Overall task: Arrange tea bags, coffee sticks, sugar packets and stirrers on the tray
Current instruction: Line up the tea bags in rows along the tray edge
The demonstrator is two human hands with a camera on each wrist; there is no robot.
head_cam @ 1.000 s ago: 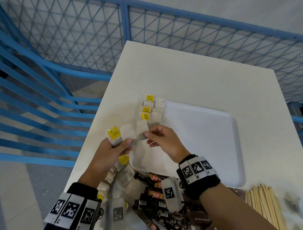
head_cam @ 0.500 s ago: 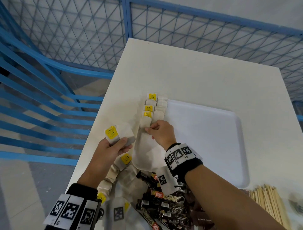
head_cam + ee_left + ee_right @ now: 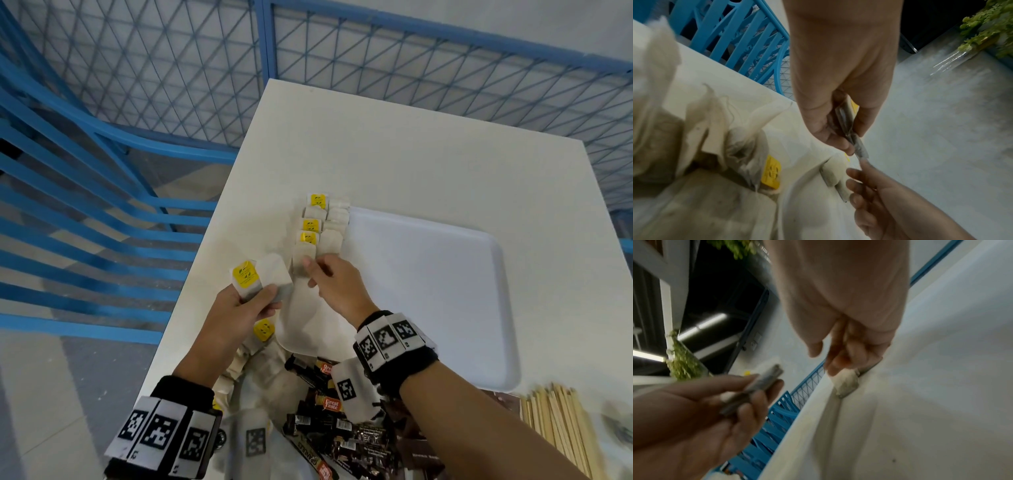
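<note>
- The step in hand, as I judge it, is laying one more tea bag [image 3: 303,262] at the near end of the row of tea bags [image 3: 323,224] along the tray's [image 3: 428,291] left rim; the right hand [image 3: 337,287] has its fingertips on this bag, thumb and forefinger apparently pinching it as it meets the rim.
- The left hand [image 3: 239,308] waits just left of the tray, off its near-left corner, fingers curled round a small stack of tea bags [image 3: 260,279] with a yellow tag facing up; it should keep that clasp firm but light, since the paper crushes easily.
- To do it well, set the bag so it overlaps the one beyond it by the same margin as the others, tag turned the same way; let go only once it lies flat.
- The string and tag could snag a neighbour; lift the fingers straight up rather than dragging.
- Off the tray's near edge lie loose tea bags [image 3: 263,330], the coffee sticks [image 3: 329,404] and, near the right corner, the wooden stirrers [image 3: 561,425]; none of these is on the tray yet; sugar packets I cannot pick out.
</note>
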